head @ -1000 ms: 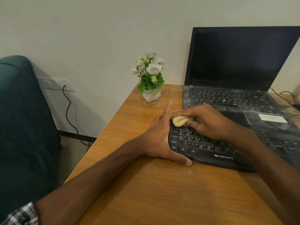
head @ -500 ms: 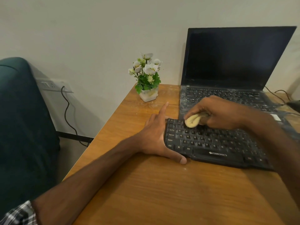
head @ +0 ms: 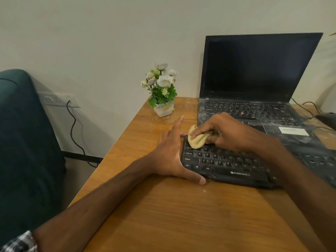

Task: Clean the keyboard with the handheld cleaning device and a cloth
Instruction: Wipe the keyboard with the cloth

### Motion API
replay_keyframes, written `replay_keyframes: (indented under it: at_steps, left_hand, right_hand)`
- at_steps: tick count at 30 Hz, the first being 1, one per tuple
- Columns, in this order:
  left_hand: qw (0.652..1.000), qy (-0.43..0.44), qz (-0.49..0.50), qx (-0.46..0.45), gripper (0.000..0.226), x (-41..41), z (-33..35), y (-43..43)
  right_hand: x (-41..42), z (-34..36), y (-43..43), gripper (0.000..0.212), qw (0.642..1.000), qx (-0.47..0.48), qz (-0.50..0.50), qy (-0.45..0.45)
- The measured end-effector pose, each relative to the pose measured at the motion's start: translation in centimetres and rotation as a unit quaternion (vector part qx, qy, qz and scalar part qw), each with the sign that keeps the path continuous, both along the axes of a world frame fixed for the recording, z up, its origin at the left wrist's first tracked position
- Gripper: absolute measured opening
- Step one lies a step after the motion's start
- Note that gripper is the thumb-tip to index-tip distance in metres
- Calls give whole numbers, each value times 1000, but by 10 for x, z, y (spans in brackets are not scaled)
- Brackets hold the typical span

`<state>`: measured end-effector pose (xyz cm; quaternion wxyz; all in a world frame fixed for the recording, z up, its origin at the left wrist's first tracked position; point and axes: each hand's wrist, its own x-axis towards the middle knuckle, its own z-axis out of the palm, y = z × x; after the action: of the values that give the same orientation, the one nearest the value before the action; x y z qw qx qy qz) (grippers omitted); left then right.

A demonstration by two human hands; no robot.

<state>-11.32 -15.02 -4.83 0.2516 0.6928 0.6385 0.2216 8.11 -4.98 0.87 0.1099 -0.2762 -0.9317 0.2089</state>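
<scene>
Nearest the camera, a checked sleeve [head: 20,242] sits at the lower left corner. Both forearms reach away from it over the wooden table [head: 181,224].

The keyboard [head: 227,166] is black with white key legends. The name ZEBRONICS is printed on its front edge below the space bar. It lies flat on the table, directly in front of the laptop [head: 254,70]. Its right end is hidden behind the right forearm and is blurred.

The left hand [head: 169,157] rests against the keyboard's left end. Its fingers are straight and spread apart. The thumb lies along the front edge near the Ctrl key. The index finger points away past the far left corner. This hand grips nothing.

The cloth [head: 195,140] is pale yellow-beige and bunched into a wad. It rests on the keys at the keyboard's far left corner, just beside the left index finger.

The right hand [head: 231,133] is above the upper key rows. Its fingers are curled and clamped on the cloth, which protrudes to the left of the fingertips.

Beyond, the laptop stands open with a dark screen. Its keys and palm rest carry pale specks. A small white pot of artificial flowers [head: 162,91] stands at the table's far left corner, near the laptop. A dark green seat [head: 21,142] is at the left. A cable [head: 72,128] hangs from a wall socket [head: 54,100].
</scene>
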Motion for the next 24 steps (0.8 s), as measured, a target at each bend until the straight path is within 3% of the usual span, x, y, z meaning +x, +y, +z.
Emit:
replay_keyframes:
  at_steps: [7,11,14,24]
  left_hand:
    - [1000,11,-2,-3,163,0,1,1]
    - [1000,19,-8,-6,162,2,3,0]
    - [1000,25,-10,-11,163,2,4,-1]
    - [1000,26,-1,-1,157,1,3,-1]
  right_hand:
    - [28,23,11,39,997,-8,-3,-81]
    - [4,10,0,38,999,17,-21,21]
    - [-12,-8,-9,48,1000,9,12,20]
    - [39,8,25,33,992,-118,-4,-47]
